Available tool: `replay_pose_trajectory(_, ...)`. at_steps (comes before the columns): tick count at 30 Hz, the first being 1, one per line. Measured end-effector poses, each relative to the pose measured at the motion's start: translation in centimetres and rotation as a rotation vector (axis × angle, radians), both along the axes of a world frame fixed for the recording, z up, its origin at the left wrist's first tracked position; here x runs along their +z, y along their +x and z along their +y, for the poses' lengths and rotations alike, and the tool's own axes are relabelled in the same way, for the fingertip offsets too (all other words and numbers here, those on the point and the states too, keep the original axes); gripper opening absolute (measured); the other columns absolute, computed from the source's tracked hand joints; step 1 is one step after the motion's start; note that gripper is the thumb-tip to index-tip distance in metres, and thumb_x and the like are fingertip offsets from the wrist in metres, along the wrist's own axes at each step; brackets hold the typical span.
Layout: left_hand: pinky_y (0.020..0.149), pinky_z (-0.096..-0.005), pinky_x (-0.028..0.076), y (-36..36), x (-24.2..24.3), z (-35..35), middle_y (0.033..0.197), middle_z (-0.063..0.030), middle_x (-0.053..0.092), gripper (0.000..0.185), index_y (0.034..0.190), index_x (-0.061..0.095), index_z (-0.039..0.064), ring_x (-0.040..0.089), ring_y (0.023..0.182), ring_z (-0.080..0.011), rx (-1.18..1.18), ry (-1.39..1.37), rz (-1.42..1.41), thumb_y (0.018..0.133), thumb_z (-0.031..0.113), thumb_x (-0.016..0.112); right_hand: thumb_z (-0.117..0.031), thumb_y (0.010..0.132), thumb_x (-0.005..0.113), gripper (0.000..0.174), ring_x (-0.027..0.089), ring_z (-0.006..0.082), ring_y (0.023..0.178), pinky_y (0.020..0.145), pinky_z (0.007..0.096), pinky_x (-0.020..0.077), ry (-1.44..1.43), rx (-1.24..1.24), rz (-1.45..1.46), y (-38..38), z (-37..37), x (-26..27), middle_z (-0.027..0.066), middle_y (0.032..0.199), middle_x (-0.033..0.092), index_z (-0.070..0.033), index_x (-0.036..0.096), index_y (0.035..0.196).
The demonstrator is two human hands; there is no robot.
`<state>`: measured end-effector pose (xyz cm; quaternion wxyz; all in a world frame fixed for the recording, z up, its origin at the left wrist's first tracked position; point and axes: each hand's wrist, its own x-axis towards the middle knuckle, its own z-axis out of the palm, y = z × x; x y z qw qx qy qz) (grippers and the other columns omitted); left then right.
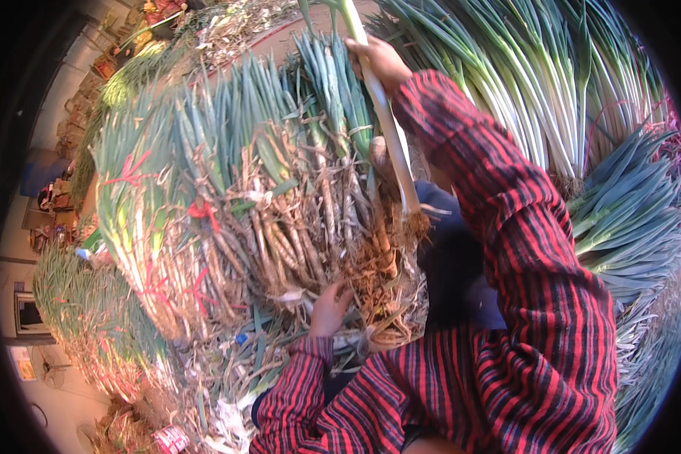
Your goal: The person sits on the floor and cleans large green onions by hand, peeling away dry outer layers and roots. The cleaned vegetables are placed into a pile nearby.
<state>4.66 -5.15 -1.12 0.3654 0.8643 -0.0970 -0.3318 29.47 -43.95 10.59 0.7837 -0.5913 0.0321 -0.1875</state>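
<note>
My right hand [379, 63], at the upper middle, grips a long leek [390, 127] by its upper stalk; the white shaft hangs down to a brown root end. Low in the middle, my left hand [330, 311] touches or lies just beside the dirty root ends of unpeeled leeks [284, 244]; whether its fingers hold anything cannot be told. Those leeks lie side by side with green tops pointing up the view. To their left is a bundle [147, 227] tied with red string. Clean, white-shafted leeks [522, 96] are heaped beyond my right arm.
Peeled leaves and scraps [232, 363] litter the ground below my left hand. More green leaves [630, 215] are piled at the right. Another long row of leeks [102, 318] lies at the left. A standing fan [48, 366] is near the wall at the far left.
</note>
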Motion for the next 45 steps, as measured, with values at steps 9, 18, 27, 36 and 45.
replay_pose_trajectory(9,0.096,-0.0334,0.038,10.3,-10.7,-21.9,0.123,-0.0128,0.051,0.076,0.138,0.029,0.003,0.051,0.11,-0.0243,0.184,-0.697,0.47,0.083,0.042,0.065,-0.052,0.056,0.082,0.099,0.059,0.0269,0.094,0.08,0.0398,0.0487,-0.206,0.011,0.914,-6.6,-2.6,-28.4,0.0203,0.109,0.056,0.007,0.04,0.123)
replay_pose_trajectory(18,0.092,-0.0412,0.041,9.5,0.1,-21.8,0.12,-0.029,0.047,0.087,0.137,0.019,-0.007,0.05,0.111,-0.0386,-0.054,-0.375,-0.298,0.07,0.013,0.07,-0.018,0.07,0.07,0.045,0.058,0.023,0.073,0.067,0.0381,0.0489,0.394,0.369,0.58,-7.1,0.0,-14.7,0.0131,0.085,0.058,0.0,0.051,0.106)
replay_pose_trajectory(27,0.1,-0.0441,0.035,4.4,12.6,-23.4,0.131,-0.0308,0.035,0.088,0.137,0.014,-0.008,0.042,0.119,-0.0419,-0.175,-0.441,-0.679,0.069,0.002,0.069,-0.007,0.062,0.067,0.047,0.054,0.0206,0.084,0.075,0.0337,0.0451,0.422,0.289,0.099,-13.4,-0.6,3.6,0.0079,0.092,0.058,-0.004,0.054,0.107)
replay_pose_trajectory(36,0.103,-0.0379,0.033,4.2,14.9,-39.1,0.137,-0.029,0.035,0.098,0.142,0.013,-0.005,0.038,0.127,-0.0356,-0.464,-0.659,-0.462,0.079,0.053,0.063,-0.018,0.067,0.076,0.056,0.057,0.0202,0.087,0.08,0.032,0.0453,-0.147,-0.078,0.184,-18.3,-23.1,6.7,0.0094,0.098,0.061,-0.003,0.053,0.115)
replay_pose_trajectory(45,0.095,-0.0331,0.042,4.9,-4.0,-10.7,0.115,-0.0155,0.06,0.043,0.122,0.051,-0.003,0.055,0.11,-0.024,-0.027,-0.046,0.063,0.086,0.018,0.061,-0.025,0.072,0.072,0.066,0.023,0.0281,0.136,0.11,0.0444,0.0244,-1.91,-0.322,0.408,-24.7,-25.3,-10.5,0.0057,0.145,0.031,-0.021,0.046,0.132)
